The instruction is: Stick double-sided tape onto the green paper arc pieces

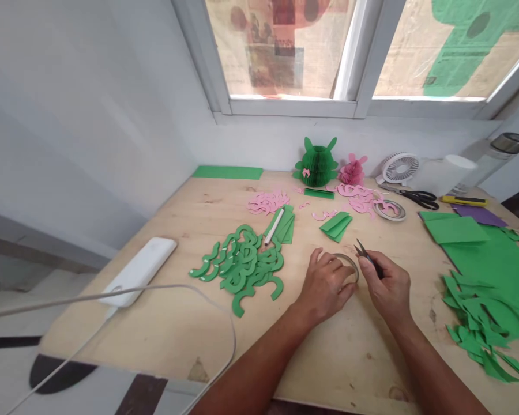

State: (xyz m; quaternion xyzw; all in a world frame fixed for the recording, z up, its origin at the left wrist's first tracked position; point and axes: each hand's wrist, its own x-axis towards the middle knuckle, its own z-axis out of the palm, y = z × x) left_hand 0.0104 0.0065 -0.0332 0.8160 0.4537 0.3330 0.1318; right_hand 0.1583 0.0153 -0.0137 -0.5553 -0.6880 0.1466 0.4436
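Observation:
My left hand (pixel 327 283) is closed round a roll of tape (pixel 348 262), its ring showing past the fingers. In my right hand (pixel 386 283) is a pair of small dark scissors (pixel 364 251), with the blades pointing up and left beside the roll. Left of my hands lies a heap of curved green paper strips (pixel 244 259), some with small white patches. A white pen (pixel 274 226) rests on folded green paper (pixel 287 227) behind the heap. Another folded green piece (pixel 336 226) sits just beyond my hands.
Pink paper cutouts (pixel 268 202), a green honeycomb paper figure (pixel 317 164) and a pink one (pixel 352 170) stand along the back. Black scissors (pixel 417 197) and a fan (pixel 400 168) are behind right. Green scraps (pixel 480 317) lie right; a white power bank (pixel 140 271) with a cable lies left.

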